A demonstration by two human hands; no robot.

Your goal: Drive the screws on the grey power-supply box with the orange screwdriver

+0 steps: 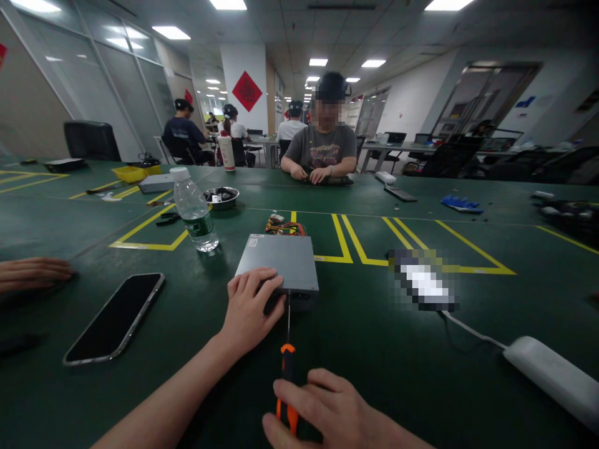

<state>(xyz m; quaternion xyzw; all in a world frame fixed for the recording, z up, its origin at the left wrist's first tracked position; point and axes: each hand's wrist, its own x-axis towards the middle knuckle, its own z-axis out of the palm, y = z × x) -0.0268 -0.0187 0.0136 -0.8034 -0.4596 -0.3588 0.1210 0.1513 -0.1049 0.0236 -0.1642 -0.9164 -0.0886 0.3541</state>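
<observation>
Grey metal box (285, 259), flat-topped, white label (253, 242) toward its far-left corner, multicoloured cable bundle (292, 229) behind, sits on the green tabletop (365, 337), well in from the far edge. Left hand (253, 305) grips its near-left corner; right hand (322, 408) holds an orange-and-black screwdriver (288, 365), shaft reaching the near face. Screwdriver tip indiscernible, near face shadowed and partly covered by fingers.
</observation>
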